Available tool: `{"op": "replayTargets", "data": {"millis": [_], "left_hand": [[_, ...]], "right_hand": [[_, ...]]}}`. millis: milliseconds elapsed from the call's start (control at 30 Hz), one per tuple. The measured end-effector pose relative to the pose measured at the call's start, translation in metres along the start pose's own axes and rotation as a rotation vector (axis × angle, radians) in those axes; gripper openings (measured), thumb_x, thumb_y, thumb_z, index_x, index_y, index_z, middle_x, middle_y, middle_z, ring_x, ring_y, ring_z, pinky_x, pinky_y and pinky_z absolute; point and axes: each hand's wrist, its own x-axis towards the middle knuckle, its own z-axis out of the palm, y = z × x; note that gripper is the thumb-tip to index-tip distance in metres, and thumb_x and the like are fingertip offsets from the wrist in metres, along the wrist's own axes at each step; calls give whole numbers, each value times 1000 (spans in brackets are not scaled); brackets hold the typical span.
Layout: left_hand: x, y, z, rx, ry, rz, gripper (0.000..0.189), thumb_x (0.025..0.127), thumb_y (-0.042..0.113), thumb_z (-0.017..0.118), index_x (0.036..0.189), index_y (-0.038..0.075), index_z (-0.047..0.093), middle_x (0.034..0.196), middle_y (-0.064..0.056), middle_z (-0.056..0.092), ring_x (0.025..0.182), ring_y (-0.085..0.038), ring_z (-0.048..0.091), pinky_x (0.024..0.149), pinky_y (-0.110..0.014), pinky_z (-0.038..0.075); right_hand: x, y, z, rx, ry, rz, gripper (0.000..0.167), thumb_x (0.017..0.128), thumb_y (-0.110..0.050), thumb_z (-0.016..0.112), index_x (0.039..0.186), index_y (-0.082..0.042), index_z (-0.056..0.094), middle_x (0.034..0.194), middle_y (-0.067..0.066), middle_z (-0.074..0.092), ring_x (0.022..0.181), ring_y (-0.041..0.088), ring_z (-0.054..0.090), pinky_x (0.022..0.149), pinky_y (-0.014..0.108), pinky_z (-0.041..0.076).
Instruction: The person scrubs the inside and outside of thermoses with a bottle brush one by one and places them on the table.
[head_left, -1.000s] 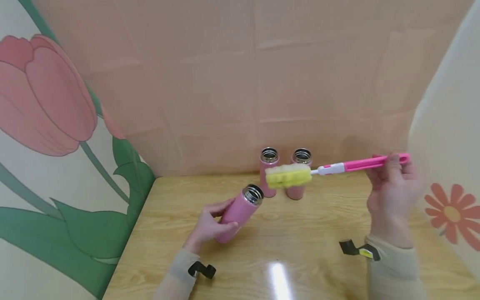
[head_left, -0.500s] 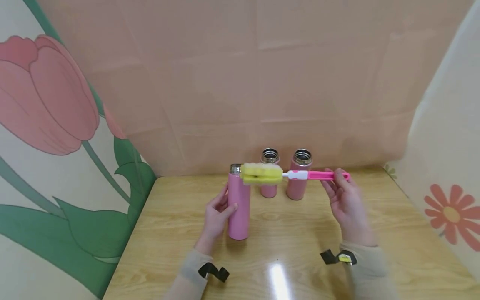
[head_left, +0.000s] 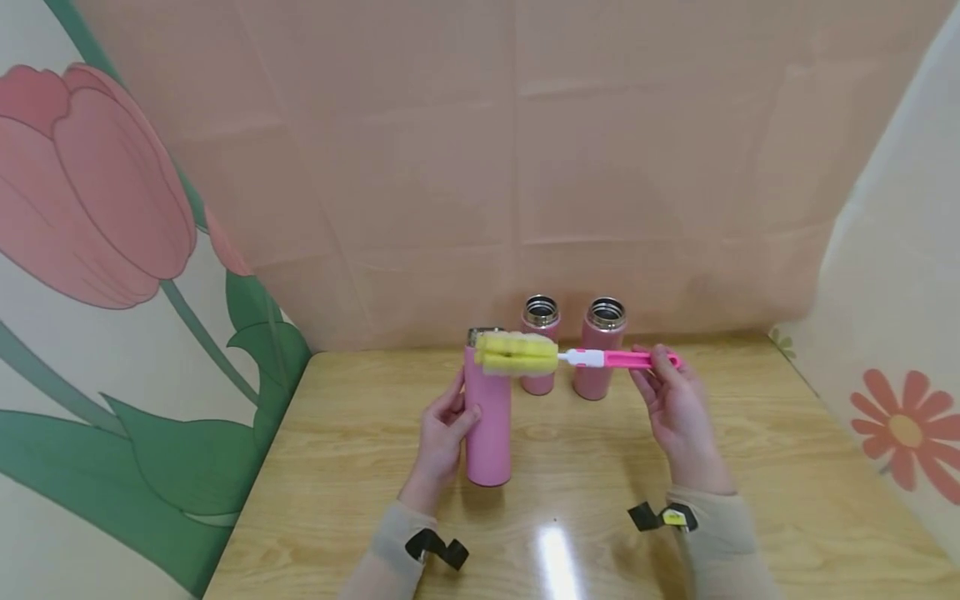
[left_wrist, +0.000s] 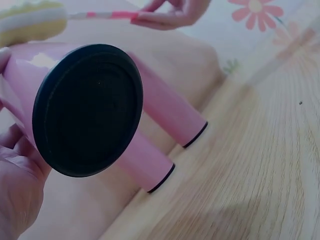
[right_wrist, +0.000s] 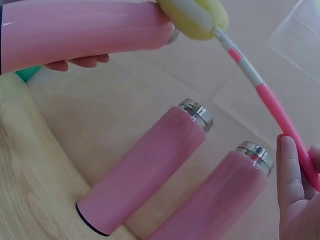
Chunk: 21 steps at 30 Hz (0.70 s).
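My left hand (head_left: 442, 433) grips a pink steel bottle (head_left: 489, 433) round its side and holds it nearly upright, lifted off the table. Its dark round base (left_wrist: 89, 111) fills much of the left wrist view. My right hand (head_left: 678, 408) pinches the pink end of a bottle brush (head_left: 630, 359) between thumb and fingers. The brush lies level, its yellow sponge head (head_left: 517, 353) overlapping the bottle's upper part and hiding some of its steel neck. In the right wrist view the sponge is right at the bottle's neck end.
Two more pink bottles stand uncapped at the back of the wooden table (head_left: 360, 500), a left one (head_left: 538, 383) and a right one (head_left: 594, 379). Behind them hangs a plain pinkish cloth (head_left: 420, 167). Flower-printed panels flank the table at left and right.
The held bottle has gone from tilted to nearly upright. My right hand has brought the brush leftward until its sponge overlaps the bottle's top; over the last half second both moved only slightly.
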Motion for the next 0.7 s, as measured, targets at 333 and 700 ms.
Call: {"op": "replayTargets", "data": {"millis": [333, 700], "left_hand": [[-3, 4, 3, -59, 19, -57, 64, 103, 5, 67, 163, 10, 43, 130, -8, 73, 116, -20, 71, 102, -39, 59], [-2, 10, 9, -97, 41, -54, 63, 104, 8, 68, 163, 13, 44, 145, -11, 66, 118, -18, 70, 94, -32, 60]], "right_hand": [[-2, 5, -4, -155, -77, -26, 12, 110, -16, 61, 102, -7, 64, 102, 7, 80, 95, 15, 78, 89, 28, 62], [-3, 4, -8, -254, -71, 26, 10, 108, -19, 64, 104, -11, 67, 105, 5, 80, 94, 13, 77, 89, 26, 62]]}}
